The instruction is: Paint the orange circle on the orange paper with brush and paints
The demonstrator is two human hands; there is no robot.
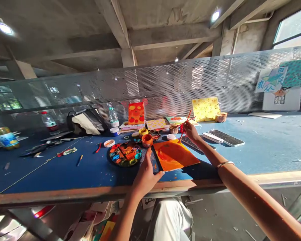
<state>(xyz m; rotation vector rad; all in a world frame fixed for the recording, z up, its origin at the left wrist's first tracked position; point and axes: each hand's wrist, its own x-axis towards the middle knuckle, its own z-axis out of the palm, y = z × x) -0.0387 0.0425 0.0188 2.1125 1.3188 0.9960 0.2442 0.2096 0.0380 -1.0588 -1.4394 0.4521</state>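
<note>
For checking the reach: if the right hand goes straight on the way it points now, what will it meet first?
Probably the small paint jar ahead of the right hand, though depth is unclear, so it could pass just beside it.

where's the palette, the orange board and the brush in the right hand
palette [125,154], head view, paint-smeared middle
orange board [177,155], head view, centre of the painted face
brush [180,136], head view, red handle, lower part
</note>
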